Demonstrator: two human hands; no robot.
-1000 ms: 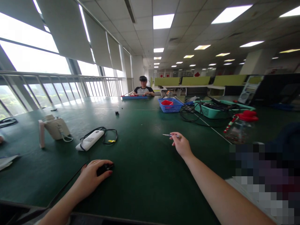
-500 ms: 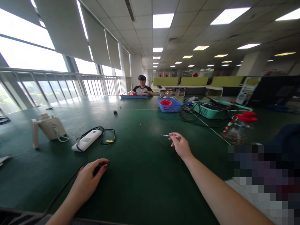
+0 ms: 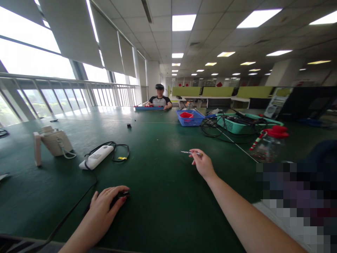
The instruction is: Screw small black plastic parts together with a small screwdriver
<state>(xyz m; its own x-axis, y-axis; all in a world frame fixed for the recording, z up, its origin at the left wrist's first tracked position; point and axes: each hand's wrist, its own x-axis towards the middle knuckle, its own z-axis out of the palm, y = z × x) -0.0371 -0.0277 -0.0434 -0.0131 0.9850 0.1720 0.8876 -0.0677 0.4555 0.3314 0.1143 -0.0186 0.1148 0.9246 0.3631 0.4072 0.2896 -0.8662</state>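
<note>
My left hand (image 3: 106, 203) rests low on the green tabletop at the near left. Its fingers and thumb close round a small black object (image 3: 124, 193), mostly hidden under the palm, so its kind cannot be made out. Farther right, my right hand (image 3: 201, 162) pinches a slim silver pen-like tool (image 3: 187, 152) with its thin tip pointing left, just above the table. A white power bank-like device (image 3: 97, 157) with a black cord lies beyond my left hand. The cord runs back past my left wrist.
A cream bottle-like container (image 3: 58, 142) with a strap stands at the left. Toward the back right are a blue basket (image 3: 190, 121), a green basket (image 3: 226, 123) with tangled cables, and a red-lidded jar (image 3: 268, 146). Across the table sits a person (image 3: 159, 101) behind a blue tray.
My left hand has slid right and slightly nearer with the black object. My right hand and its tool hold almost the same place. The person opposite has lowered a pale item.
</note>
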